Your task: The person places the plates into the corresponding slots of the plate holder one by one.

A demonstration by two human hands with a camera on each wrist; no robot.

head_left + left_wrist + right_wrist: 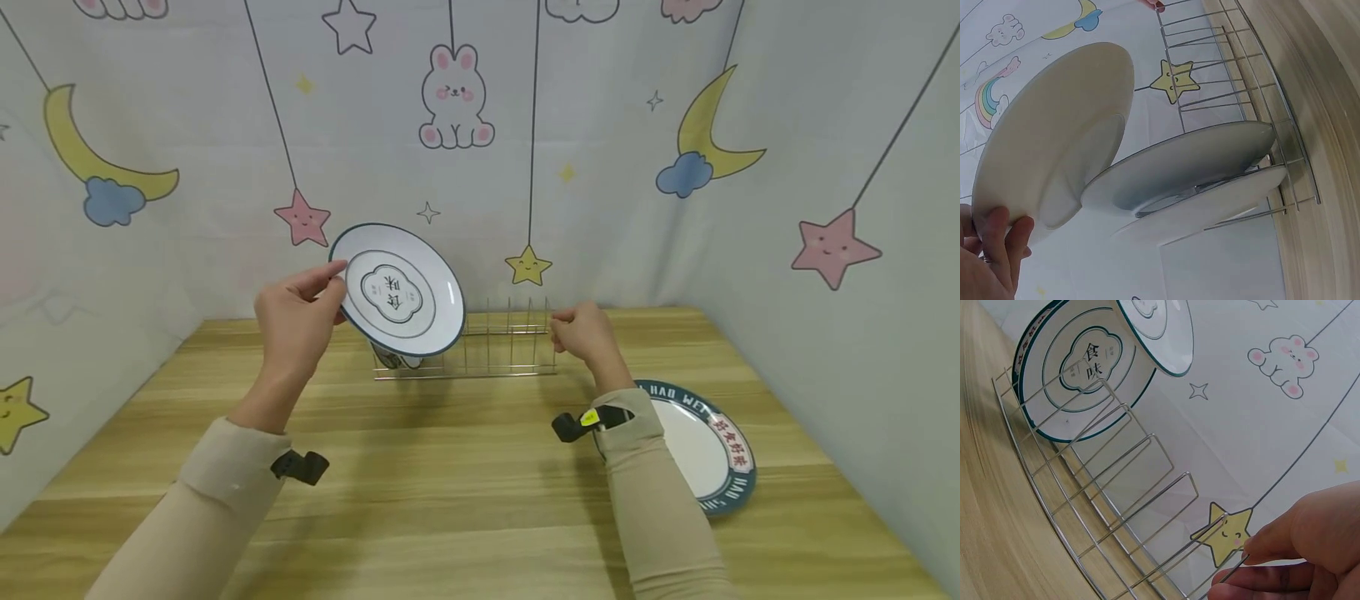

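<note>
My left hand [298, 325] pinches the rim of a white plate [393, 292] with a dark rim line and a printed emblem. The plate is raised and tilted at the left end of a wire dish rack [465, 377]. Inside the rack's left slots stand two plates, a nearer plate [1191, 156] and a farther plate [1222, 203], mostly hidden in the head view. With thumb and fingers, my right hand [588, 335] grips the end wire at the rack's right side, as the right wrist view shows.
A white plate [686, 446] with a broad green lettered rim lies on the wooden table [450, 500] at the right, partly behind my right forearm. A printed curtain [360, 142] hangs behind the rack.
</note>
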